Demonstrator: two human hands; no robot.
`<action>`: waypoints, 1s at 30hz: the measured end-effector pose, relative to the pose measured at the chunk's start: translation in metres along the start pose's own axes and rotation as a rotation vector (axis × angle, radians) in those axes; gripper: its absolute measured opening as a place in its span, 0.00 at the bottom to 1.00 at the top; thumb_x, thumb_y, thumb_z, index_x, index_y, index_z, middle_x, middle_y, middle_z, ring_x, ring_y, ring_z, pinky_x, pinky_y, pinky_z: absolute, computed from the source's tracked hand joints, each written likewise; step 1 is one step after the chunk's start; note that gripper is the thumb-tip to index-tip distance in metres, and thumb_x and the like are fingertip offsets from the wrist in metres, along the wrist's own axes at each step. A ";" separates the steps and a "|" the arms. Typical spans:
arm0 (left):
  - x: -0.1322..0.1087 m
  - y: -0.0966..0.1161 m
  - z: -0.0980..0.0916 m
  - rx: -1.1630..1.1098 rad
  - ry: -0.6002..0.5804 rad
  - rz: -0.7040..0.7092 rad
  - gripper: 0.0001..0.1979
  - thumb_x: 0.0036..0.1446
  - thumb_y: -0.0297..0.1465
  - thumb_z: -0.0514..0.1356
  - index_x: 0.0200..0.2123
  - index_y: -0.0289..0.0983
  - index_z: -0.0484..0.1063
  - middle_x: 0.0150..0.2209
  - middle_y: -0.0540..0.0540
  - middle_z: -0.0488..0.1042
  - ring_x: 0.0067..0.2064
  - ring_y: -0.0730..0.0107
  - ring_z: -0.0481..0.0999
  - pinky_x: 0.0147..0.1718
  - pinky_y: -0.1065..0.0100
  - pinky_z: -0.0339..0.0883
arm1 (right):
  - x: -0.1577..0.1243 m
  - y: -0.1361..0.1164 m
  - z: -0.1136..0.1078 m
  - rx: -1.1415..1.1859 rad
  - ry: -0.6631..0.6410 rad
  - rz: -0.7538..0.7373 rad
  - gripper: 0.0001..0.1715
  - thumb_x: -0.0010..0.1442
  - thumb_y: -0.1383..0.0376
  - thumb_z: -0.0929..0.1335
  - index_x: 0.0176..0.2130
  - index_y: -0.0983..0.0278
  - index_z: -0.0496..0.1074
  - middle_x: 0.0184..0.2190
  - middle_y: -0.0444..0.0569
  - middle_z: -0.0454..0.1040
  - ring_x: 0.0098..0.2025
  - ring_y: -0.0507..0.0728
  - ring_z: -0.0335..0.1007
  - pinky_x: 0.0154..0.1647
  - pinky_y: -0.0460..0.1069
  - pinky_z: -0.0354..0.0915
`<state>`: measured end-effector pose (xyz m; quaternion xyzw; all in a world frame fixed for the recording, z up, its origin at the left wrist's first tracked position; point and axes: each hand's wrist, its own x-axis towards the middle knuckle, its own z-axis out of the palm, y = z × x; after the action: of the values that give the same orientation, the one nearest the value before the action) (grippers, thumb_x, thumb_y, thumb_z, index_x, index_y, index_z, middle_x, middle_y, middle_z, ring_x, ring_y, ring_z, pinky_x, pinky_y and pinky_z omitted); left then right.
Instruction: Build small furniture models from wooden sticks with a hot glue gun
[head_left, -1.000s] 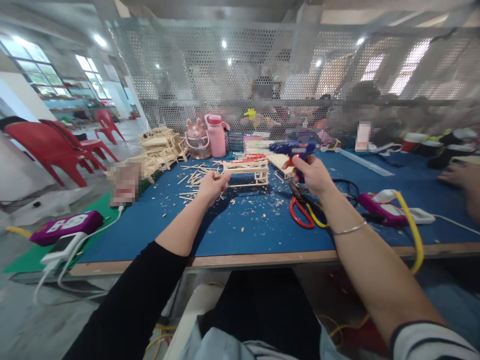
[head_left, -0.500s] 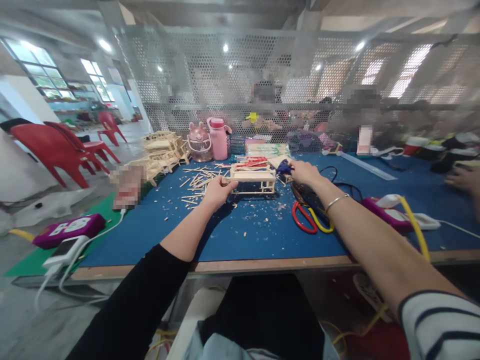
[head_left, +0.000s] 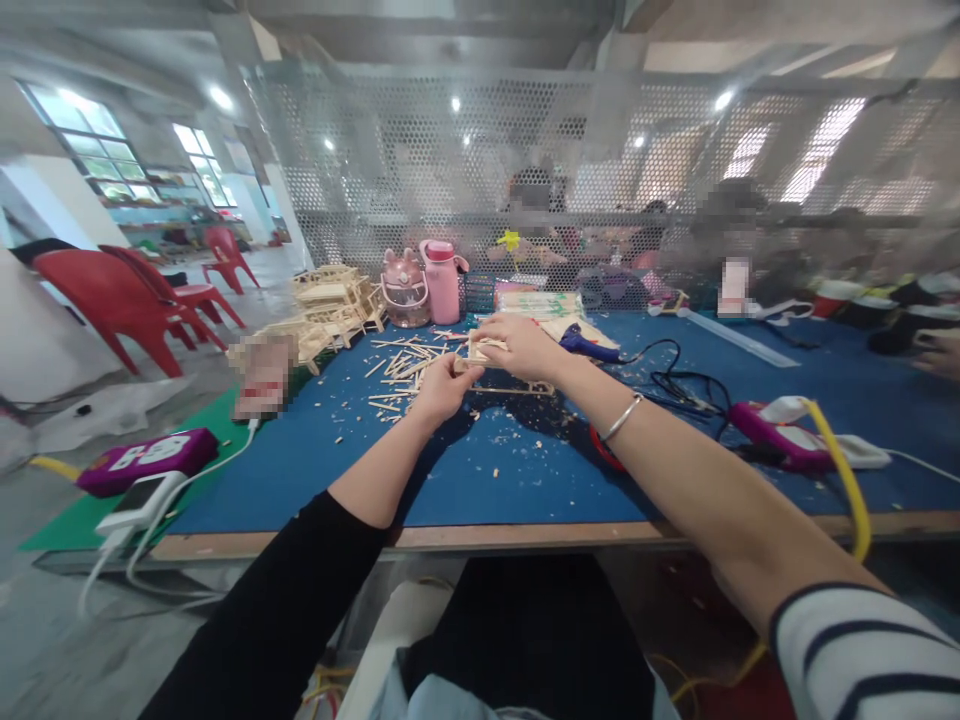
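A small frame model of pale wooden sticks (head_left: 477, 349) stands on the blue mat, mostly hidden behind my hands. My left hand (head_left: 442, 388) is closed on its left end, thumb and fingertips pinched together. From above, my right hand (head_left: 523, 346) reaches across the model with its fingers curled over the left part of the top. A blue hot glue gun (head_left: 589, 343) lies on the mat to the right of that hand, its black cord trailing rightward. Scissors (head_left: 604, 452) show only part of a red handle beneath my right forearm.
Loose wooden sticks (head_left: 401, 370) and chips litter the mat. Several finished stick models (head_left: 337, 305) are stacked at the back left, beside a pink bottle (head_left: 442, 285). Purple power strips (head_left: 780, 440) lie at both sides. A perforated screen (head_left: 420, 150) stands behind.
My right hand has let go of the glue gun, now lying on the mat, and moved left onto the stick model. My left hand stays at the model's left end.
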<state>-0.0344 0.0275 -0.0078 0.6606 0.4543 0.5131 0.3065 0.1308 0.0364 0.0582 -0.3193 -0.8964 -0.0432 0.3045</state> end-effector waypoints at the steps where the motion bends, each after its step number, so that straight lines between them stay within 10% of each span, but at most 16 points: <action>1: 0.001 -0.001 0.000 0.004 0.010 0.004 0.17 0.47 0.36 0.62 0.21 0.37 0.55 0.19 0.57 0.56 0.21 0.79 0.52 0.23 0.73 0.49 | 0.001 -0.003 0.001 -0.021 0.036 -0.007 0.20 0.57 0.67 0.62 0.48 0.65 0.72 0.48 0.54 0.70 0.49 0.58 0.63 0.51 0.53 0.57; 20: 0.004 0.000 0.000 0.073 -0.026 0.225 0.05 0.45 0.23 0.56 0.30 0.34 0.67 0.30 0.50 0.72 0.33 0.72 0.69 0.36 0.71 0.62 | 0.010 -0.035 0.018 -0.233 0.050 -0.016 0.10 0.57 0.64 0.65 0.34 0.64 0.76 0.47 0.52 0.73 0.51 0.62 0.60 0.49 0.56 0.52; 30: 0.007 -0.012 0.001 -0.100 0.030 -0.081 0.15 0.50 0.33 0.60 0.41 0.36 0.64 0.26 0.52 0.71 0.22 0.79 0.64 0.23 0.75 0.55 | -0.060 0.004 -0.017 -0.032 0.292 0.137 0.09 0.56 0.65 0.65 0.28 0.64 0.72 0.28 0.49 0.73 0.34 0.56 0.65 0.40 0.50 0.56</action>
<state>-0.0365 0.0388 -0.0157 0.6178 0.4589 0.5322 0.3528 0.1790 0.0025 0.0375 -0.3748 -0.8180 -0.0828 0.4285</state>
